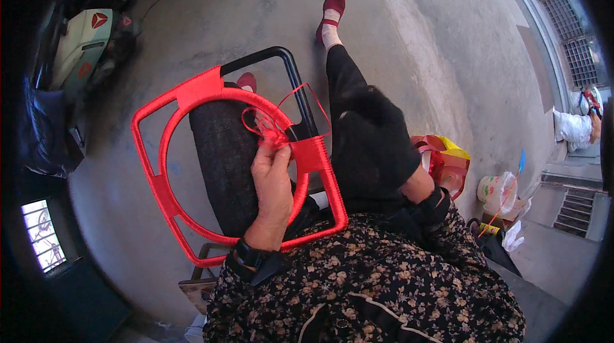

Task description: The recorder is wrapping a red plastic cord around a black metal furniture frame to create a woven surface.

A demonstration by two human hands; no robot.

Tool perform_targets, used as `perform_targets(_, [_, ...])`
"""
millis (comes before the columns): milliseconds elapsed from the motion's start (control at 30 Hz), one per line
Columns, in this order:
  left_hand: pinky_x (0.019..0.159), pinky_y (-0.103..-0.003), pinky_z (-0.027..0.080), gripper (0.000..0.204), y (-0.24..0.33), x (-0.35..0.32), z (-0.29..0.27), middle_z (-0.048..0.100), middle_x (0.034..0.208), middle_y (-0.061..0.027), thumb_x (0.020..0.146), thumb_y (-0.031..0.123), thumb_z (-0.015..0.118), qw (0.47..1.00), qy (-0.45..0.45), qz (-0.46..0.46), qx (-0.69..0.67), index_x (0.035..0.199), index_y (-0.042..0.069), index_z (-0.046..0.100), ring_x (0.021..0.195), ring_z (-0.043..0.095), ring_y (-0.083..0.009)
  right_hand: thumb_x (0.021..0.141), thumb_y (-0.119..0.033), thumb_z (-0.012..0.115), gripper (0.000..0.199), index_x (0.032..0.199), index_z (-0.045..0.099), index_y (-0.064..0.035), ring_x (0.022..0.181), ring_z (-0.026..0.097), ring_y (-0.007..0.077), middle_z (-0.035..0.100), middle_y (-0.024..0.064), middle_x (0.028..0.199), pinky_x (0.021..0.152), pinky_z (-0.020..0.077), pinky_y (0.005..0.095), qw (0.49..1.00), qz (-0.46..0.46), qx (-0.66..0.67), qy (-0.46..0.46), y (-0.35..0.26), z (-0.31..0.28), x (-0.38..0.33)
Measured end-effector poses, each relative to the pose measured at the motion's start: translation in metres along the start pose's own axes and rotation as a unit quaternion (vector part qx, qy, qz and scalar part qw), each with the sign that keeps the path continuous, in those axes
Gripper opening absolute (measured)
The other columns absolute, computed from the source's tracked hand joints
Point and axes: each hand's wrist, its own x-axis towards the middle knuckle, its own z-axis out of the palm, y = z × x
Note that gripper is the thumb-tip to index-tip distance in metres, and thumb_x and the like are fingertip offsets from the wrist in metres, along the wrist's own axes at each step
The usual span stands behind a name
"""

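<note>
A rounded square frame with an inner ring lies across my lap, tilted. Red cord is wound tightly over most of it, with wide wrapped bands where ring and square meet. Bare black tube shows at its far right corner. My left hand is closed, pinching a small tangle of loose red cord beside the right-hand band. Thin loops of that cord rise over the black tube. My right hand reaches down beside my right knee, at a red and yellow bag; its fingers are hidden.
My legs in black trousers stretch out on the grey concrete floor. A scooter stands at the far left. To the right are a white bucket and a cardboard box. White sacks lie near the wall.
</note>
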Motion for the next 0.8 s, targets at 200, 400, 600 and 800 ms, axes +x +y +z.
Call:
perform_targets(200, [0.079, -0.027, 0.049, 0.019, -0.006, 0.004, -0.007, 0.061, 0.097, -0.0019, 0.090, -0.001, 0.055, 0.999, -0.005, -0.009, 0.041, 0.108, 0.002, 0.058, 0.083, 0.058, -0.0100, 0.090, -0.020, 0.056, 0.032, 0.114, 0.057, 0.0015, 0.075, 0.064, 0.0155, 0.064, 0.0111, 0.095, 0.066, 0.0508, 0.0286, 0.975, -0.114, 0.030, -0.187, 0.043, 0.019, 0.000])
perform_targets(400, [0.081, -0.030, 0.050, 0.021, 0.005, 0.001, 0.003, 0.063, 0.100, -0.0051, 0.092, 0.006, 0.053, 0.992, -0.020, -0.065, -0.111, 0.112, 0.002, 0.055, 0.087, 0.062, -0.0134, 0.088, -0.019, 0.059, 0.030, 0.112, 0.060, -0.0009, 0.074, 0.063, 0.0143, 0.066, 0.0075, 0.089, 0.067, 0.0504, 0.0284, 0.977, 0.134, 0.063, -0.156, 0.039, 0.012, 0.009])
perform_targets(600, [0.081, -0.028, 0.050, 0.022, 0.010, 0.002, 0.003, 0.062, 0.100, -0.0057, 0.094, 0.009, 0.050, 0.991, -0.037, -0.088, -0.095, 0.114, 0.001, 0.053, 0.090, 0.062, -0.0126, 0.087, -0.009, 0.058, 0.028, 0.113, 0.060, -0.0015, 0.087, 0.063, 0.0170, 0.064, 0.0118, 0.103, 0.077, 0.0495, 0.0294, 0.964, 0.098, 0.222, 0.107, 0.046, -0.040, -0.020])
perform_targets(800, [0.073, -0.023, 0.051, 0.019, 0.010, -0.002, 0.010, 0.064, 0.098, -0.0067, 0.095, 0.009, 0.051, 0.995, -0.074, -0.050, -0.049, 0.111, 0.000, 0.054, 0.084, 0.063, -0.0099, 0.086, -0.002, 0.056, 0.032, 0.118, 0.057, -0.0017, 0.099, 0.060, 0.0179, 0.060, 0.0119, 0.115, 0.085, 0.0477, 0.0288, 0.971, -0.029, -0.084, 0.221, 0.037, -0.091, -0.052])
